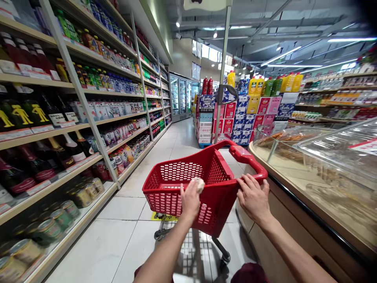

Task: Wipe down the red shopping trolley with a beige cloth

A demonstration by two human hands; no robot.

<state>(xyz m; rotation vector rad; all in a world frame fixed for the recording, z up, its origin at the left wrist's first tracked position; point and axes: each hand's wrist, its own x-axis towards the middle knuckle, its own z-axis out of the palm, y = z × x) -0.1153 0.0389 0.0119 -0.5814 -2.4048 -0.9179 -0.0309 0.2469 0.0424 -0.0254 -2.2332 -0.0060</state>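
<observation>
A red plastic shopping cart (216, 200) with perforated sides stands sideways in front of me. At its near side, my left hand (191, 200) is closed around a crumpled white cloth or tissue (199, 184), just over the basket's rim. My right hand (253, 196) grips the cart's right rim, close to where the red handle (250, 157) joins it. Its fingers bend over the edge, with the thumb on the far side. No goods show in the visible part of the basket.
Shelves of bottles and cans (97, 114) line the left. A glass-covered food counter (294, 157) stands close on the right. Stacked drink boxes (241, 114) and a metal pole (224, 51) are ahead. Tiled floor (118, 232) runs toward glass-door fridges (179, 94).
</observation>
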